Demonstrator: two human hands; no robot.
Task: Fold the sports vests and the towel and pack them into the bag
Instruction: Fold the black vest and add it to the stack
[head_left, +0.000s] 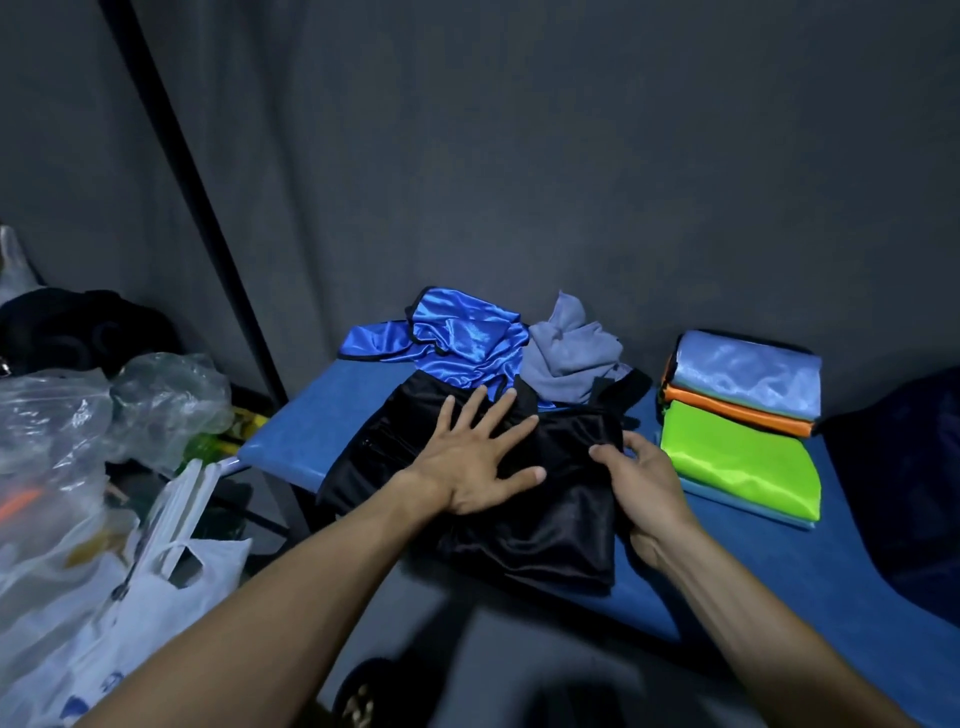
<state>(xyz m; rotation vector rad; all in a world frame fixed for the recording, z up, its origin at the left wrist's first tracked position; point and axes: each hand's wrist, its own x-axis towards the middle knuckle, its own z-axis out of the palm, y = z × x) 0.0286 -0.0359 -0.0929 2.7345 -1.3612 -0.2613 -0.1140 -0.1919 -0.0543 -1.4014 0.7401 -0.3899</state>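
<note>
A black sports vest (545, 530) lies spread on the blue bench (291, 436). My left hand (478, 457) presses flat on its upper middle, fingers spread. At the vest's right edge my right hand (644, 483) pinches the fabric with thumb and fingers. Behind the black vest sits a crumpled royal-blue vest (462, 338), and beside it a bunched grey towel (571, 353). To the right is a stack of folded vests: a light-blue one (748, 374) on top, an orange one (737, 410) under it, then a green one (743, 462). A dark bag (904, 493) rests at the far right.
Clear and white plastic bags (104, 493) are piled on the left, with a dark bundle (72, 327) behind them. A grey curtain (571, 156) hangs behind the bench, and a black pole (197, 208) slants down at the left.
</note>
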